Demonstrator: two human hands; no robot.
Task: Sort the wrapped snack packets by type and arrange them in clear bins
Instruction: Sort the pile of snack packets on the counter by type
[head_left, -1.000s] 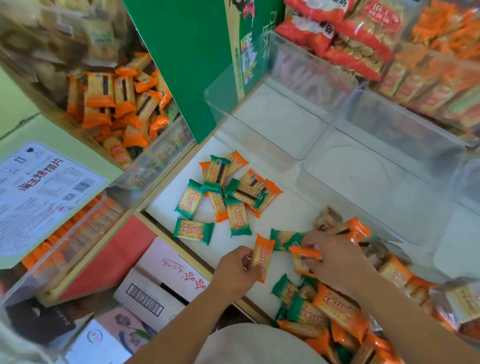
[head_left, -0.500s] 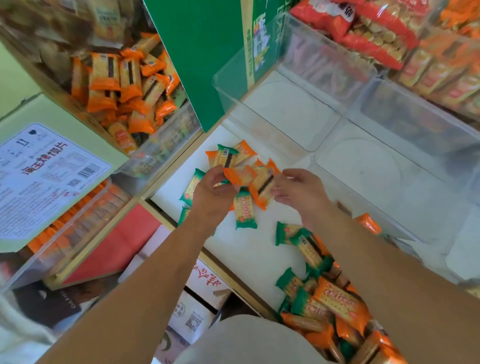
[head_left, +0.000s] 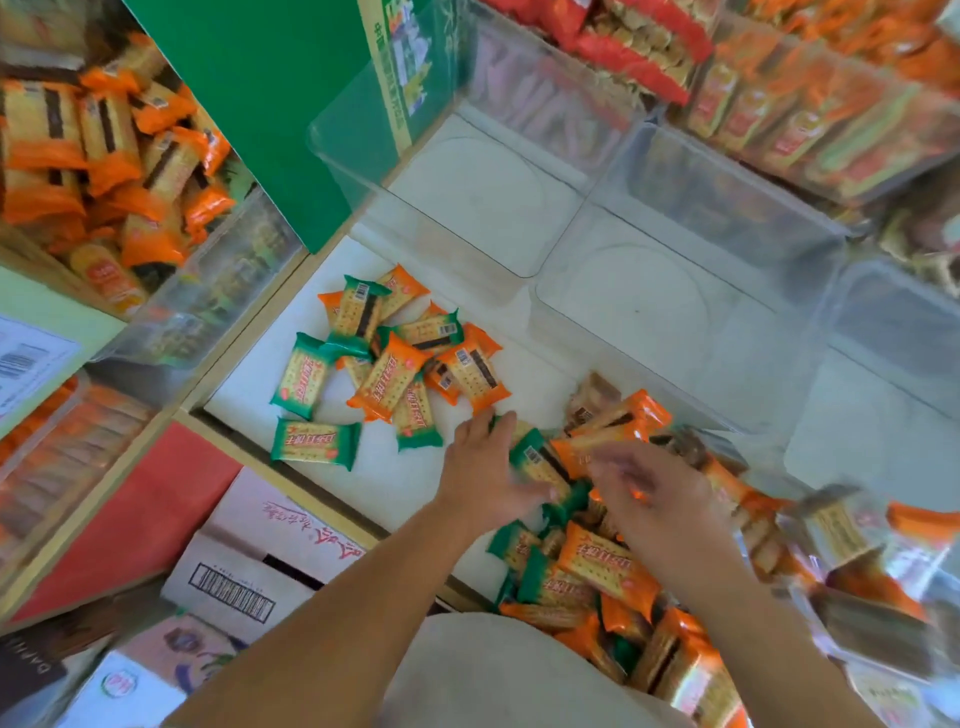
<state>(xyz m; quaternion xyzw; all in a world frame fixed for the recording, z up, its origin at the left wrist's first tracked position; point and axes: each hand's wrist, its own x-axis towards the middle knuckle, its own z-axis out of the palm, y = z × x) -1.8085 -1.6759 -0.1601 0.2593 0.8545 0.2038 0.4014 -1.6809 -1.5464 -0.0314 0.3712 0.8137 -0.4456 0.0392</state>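
The green packet (head_left: 537, 460) is found lying between the two hands, at the far edge of the heap (head_left: 597, 569) of green and orange packets on the near right of the white surface (head_left: 395, 483). Its long axis is seen running from far left to near right, with the barcoded end pointed far-left, towards the loose pile (head_left: 400, 358) already laid out.

The left hand (head_left: 480, 467) is placed closest, its fingers draped over the packet's left edge. Whether a pinch has been made cannot be told. The right hand (head_left: 660, 501) is held just right of the packet, over the heap, fingers spread leftwards. It is badly smeared, so what, if anything, is held cannot be told.

A pick by the left hand is judged likeliest, across the packet's short sides. The clear bins (head_left: 483, 197) are seen far beyond both hands, so a long forward carry would be needed.
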